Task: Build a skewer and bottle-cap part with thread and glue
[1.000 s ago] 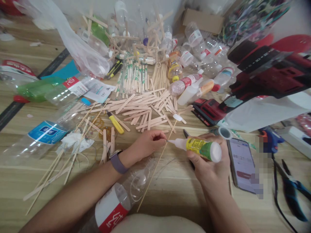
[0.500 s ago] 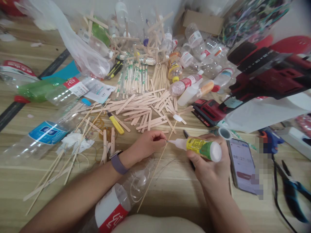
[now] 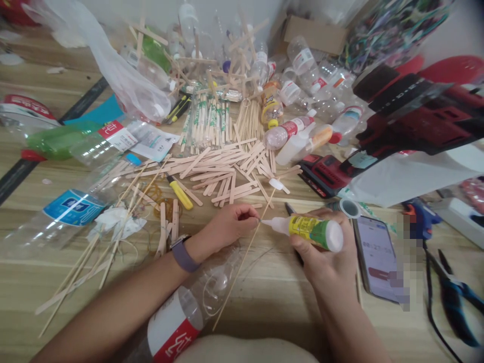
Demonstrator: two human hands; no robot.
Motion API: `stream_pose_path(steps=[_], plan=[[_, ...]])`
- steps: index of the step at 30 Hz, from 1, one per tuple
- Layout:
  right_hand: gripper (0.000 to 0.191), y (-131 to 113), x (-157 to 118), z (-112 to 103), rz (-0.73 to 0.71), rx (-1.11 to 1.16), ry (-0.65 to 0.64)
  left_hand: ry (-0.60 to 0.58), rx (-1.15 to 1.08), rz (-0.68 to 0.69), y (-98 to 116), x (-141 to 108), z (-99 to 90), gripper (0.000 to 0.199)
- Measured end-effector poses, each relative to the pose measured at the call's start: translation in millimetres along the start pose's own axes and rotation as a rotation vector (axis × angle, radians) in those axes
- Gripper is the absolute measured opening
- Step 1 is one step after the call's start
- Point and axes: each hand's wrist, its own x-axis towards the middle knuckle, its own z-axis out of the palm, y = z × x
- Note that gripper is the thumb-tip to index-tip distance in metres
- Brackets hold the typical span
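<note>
My left hand [image 3: 238,222], with a watch [image 3: 185,252] on its wrist, is closed in a pinch at a thin bamboo skewer [image 3: 242,262]. The skewer slants across the table in front of me, with a white cap [image 3: 276,184] at its far end. My right hand [image 3: 325,257] is wrapped round a glue bottle [image 3: 308,231] with a yellow and green label. The bottle lies almost level, its narrow nozzle pointing left at the skewer, close by my left fingertips. Whether the nozzle touches is too fine to tell. Below my left forearm lies a clear plastic bottle [image 3: 174,322] with a red and white label.
Loose craft sticks [image 3: 215,171] spread ahead, with a yellow-handled tool [image 3: 180,194] beside them. A red cordless drill [image 3: 408,111], a phone [image 3: 378,259] and pliers [image 3: 454,297] are at the right. Several plastic bottles [image 3: 302,55] crowd the back; a skewer assembly [image 3: 102,247] lies left.
The glue bottle has shifted very slightly to the left in my right hand. My left hand stays at the skewer.
</note>
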Motion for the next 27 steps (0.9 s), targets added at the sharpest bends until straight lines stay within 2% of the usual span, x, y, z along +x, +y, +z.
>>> stream_pose_path(steps=[14, 18, 22, 27], plan=[[0.030, 2.5, -0.5, -0.5, -0.008, 0.030, -0.012, -0.004, -0.003, 0.005, -1.3, -0.6, -0.4, 0.008], [0.031, 2.6, -0.2, -0.1, 0.010, 0.053, 0.019, -0.008, -0.004, -0.018, 0.9, -1.4, -0.1, 0.008], [0.031, 3.9, -1.2, -0.4, -0.003, 0.042, -0.010, 0.000, -0.011, -0.021, 2.5, -1.8, 0.2, 0.007], [0.030, 5.2, -2.2, -1.8, 0.038, 0.082, 0.016, 0.004, -0.005, -0.010, 1.0, -1.7, -0.3, 0.007]])
